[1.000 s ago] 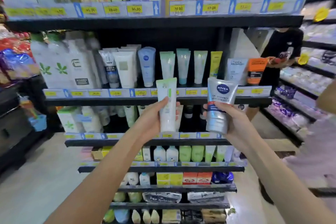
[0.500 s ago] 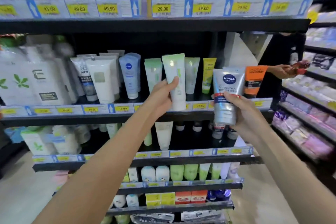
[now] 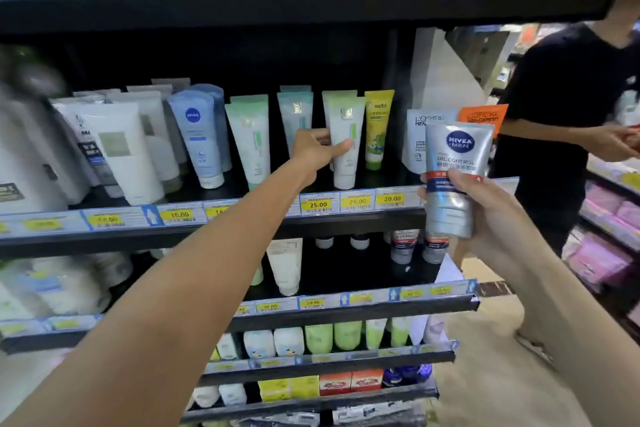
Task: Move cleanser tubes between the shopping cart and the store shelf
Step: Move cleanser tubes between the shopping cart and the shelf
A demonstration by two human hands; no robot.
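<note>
Standing upright on the shelf [image 3: 346, 229], the white-green cleanser tube [image 3: 344, 146] sits pinched by the left hand [image 3: 313, 152] — right hand [image 3: 481, 208] grips the silver Nivea Men tube [image 3: 453, 177], upright, just right of it.

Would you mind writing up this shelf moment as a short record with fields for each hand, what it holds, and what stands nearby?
left hand: left hand grips the white and green tube, which stands cap down on the shelf
right hand: right hand holds the silver Nivea Men tube in front of the shelf edge, off the shelf
neighbours: yellow tube just right of the white and green tube; orange tube behind the silver one
background: person in a black shirt at right
</note>
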